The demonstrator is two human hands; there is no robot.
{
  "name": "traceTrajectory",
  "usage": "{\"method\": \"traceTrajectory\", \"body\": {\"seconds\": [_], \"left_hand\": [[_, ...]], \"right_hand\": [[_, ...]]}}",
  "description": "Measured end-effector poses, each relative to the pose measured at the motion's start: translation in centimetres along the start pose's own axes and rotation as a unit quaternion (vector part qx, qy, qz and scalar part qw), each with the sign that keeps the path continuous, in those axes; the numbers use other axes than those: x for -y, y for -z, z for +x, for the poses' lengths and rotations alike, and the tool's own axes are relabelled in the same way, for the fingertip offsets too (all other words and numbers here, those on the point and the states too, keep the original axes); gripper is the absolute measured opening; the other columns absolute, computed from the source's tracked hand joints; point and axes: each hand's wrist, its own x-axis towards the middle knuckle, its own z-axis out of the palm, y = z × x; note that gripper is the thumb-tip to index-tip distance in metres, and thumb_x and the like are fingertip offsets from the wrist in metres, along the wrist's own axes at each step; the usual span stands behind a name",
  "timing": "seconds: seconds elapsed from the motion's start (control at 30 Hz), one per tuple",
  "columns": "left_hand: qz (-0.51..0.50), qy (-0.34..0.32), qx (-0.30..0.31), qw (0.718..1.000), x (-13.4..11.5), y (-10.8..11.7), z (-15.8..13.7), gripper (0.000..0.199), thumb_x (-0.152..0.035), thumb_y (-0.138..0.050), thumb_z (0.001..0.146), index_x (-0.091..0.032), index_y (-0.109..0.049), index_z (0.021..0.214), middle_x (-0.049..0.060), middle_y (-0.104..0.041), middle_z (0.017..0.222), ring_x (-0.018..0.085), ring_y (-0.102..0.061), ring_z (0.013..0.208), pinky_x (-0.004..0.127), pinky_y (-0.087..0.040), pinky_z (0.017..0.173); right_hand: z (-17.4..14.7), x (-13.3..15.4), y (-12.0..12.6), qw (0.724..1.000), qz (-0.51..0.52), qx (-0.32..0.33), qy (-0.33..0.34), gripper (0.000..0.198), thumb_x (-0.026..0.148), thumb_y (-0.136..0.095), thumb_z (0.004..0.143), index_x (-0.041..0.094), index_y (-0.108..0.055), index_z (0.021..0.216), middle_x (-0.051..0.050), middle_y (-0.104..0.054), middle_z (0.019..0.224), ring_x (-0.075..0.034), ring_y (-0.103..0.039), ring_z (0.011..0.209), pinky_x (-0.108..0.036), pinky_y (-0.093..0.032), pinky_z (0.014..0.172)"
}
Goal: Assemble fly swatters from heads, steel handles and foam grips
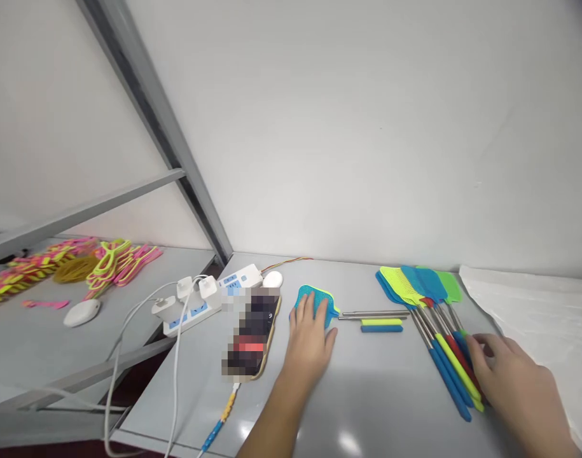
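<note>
Noted left hand palm down at centre of frame, fingers loosely spread over blue swatter head, resting on it without closing around it. Observed rods running nearly level from there toward right of frame, with short handles parallel just below. Found fanned swatters farther right on table, long axis slanting from heads above to grips at lower right. Nearer to right hand, partly curled beside those grips; cannot tell whether holding any.

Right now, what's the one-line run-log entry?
Left hand: spread over blue flyswatter | right hand: at flyswatter handles | smartphone: beside left hand
</note>
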Motion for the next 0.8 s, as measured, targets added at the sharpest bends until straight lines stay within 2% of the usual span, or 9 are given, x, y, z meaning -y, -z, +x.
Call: {"method": "traceTrajectory", "body": {"seconds": [0.07,0.17,0.23,0.33,0.43,0.57,0.67,0.73,0.8], "left_hand": [[0.027,0.007,0.005,1.0,-0.3,-0.2,-0.1,0.048,-0.033,-0.044,0.091,-0.022,-0.04,0.137,0.012,-0.033,0.149,0.032,-0.023,0.14,0.053,-0.024,0.109],[0.047,0.013,-0.006,0.999,-0.2,-0.3,-0.1,0.04,-0.032,-0.043,0.092,-0.021,-0.046,0.131,0.013,-0.041,0.144,0.031,-0.031,0.137,0.053,-0.029,0.106],[0.053,0.009,-0.018,0.998,0.0,-0.3,0.0,0.033,-0.031,-0.044,0.092,-0.021,-0.052,0.123,0.012,-0.048,0.14,0.032,-0.036,0.133,0.052,-0.033,0.103],[0.047,-0.007,-0.053,0.997,0.3,-0.2,0.1,0.025,-0.031,-0.048,0.092,-0.021,-0.058,0.112,0.011,-0.056,0.132,0.032,-0.045,0.127,0.05,-0.039,0.097],[0.015,-0.02,-0.115,0.993,0.5,0.2,0.3,0.022,-0.029,-0.048,0.092,-0.02,-0.059,0.109,0.01,-0.062,0.124,0.028,-0.053,0.12,0.046,-0.042,0.095],[-0.056,-0.021,-0.222,0.973,0.5,1.3,0.9,0.019,-0.018,-0.046,0.093,-0.021,-0.059,0.106,0.006,-0.069,0.109,0.022,-0.061,0.107,0.043,-0.039,0.1],[-0.12,-0.014,-0.326,0.938,0.5,2.0,1.1,0.019,-0.012,-0.044,0.093,-0.021,-0.059,0.101,0.004,-0.069,0.099,0.018,-0.062,0.096,0.042,-0.038,0.101],[-0.154,0.0,-0.391,0.907,0.4,2.2,0.9,0.019,-0.011,-0.043,0.092,-0.02,-0.058,0.099,0.004,-0.067,0.094,0.016,-0.062,0.092,0.037,-0.042,0.095],[-0.182,0.016,-0.421,0.889,0.4,2.2,0.3,0.017,-0.013,-0.043,0.092,-0.019,-0.057,0.098,0.004,-0.065,0.091,0.016,-0.061,0.088,0.031,-0.046,0.084]], "right_hand": [[0.4,1.3,0.4,0.998,0.046,-0.013,0.046,0.032,0.044,-0.037,0.092,0.022,-0.06,0.092,-0.008,-0.065,0.09,-0.026,-0.063,0.078,-0.036,-0.041,0.059],[1.1,4.8,1.0,0.976,0.125,0.013,0.176,0.029,0.042,-0.039,0.094,0.022,-0.06,0.092,-0.009,-0.063,0.094,-0.024,-0.062,0.082,-0.036,-0.044,0.067],[1.8,7.4,1.2,0.955,0.123,0.045,0.266,0.025,0.039,-0.042,0.093,0.024,-0.06,0.097,-0.009,-0.062,0.098,-0.024,-0.06,0.084,-0.036,-0.044,0.069],[3.2,10.6,1.3,0.931,0.092,0.077,0.344,0.019,0.033,-0.047,0.092,0.023,-0.06,0.1,-0.009,-0.059,0.102,-0.023,-0.059,0.084,-0.036,-0.044,0.069],[4.7,12.6,1.5,0.922,0.069,0.079,0.373,0.015,0.029,-0.049,0.092,0.023,-0.061,0.098,-0.008,-0.058,0.099,-0.023,-0.057,0.084,-0.036,-0.043,0.068],[5.6,14.4,1.6,0.907,0.086,0.09,0.403,0.009,0.025,-0.056,0.089,0.023,-0.062,0.096,-0.006,-0.058,0.096,-0.021,-0.056,0.085,-0.034,-0.042,0.069],[5.3,15.6,1.4,0.898,0.116,0.098,0.413,0.006,0.024,-0.058,0.088,0.022,-0.061,0.093,-0.004,-0.058,0.095,-0.021,-0.054,0.087,-0.034,-0.04,0.072],[4.8,16.2,1.1,0.894,0.13,0.097,0.418,0.004,0.024,-0.059,0.087,0.022,-0.061,0.091,-0.004,-0.058,0.095,-0.02,-0.054,0.087,-0.035,-0.039,0.074],[4.4,16.7,0.8,0.891,0.136,0.095,0.423,0.003,0.023,-0.058,0.088,0.022,-0.061,0.089,-0.004,-0.058,0.095,-0.02,-0.053,0.087,-0.035,-0.038,0.076]]}}
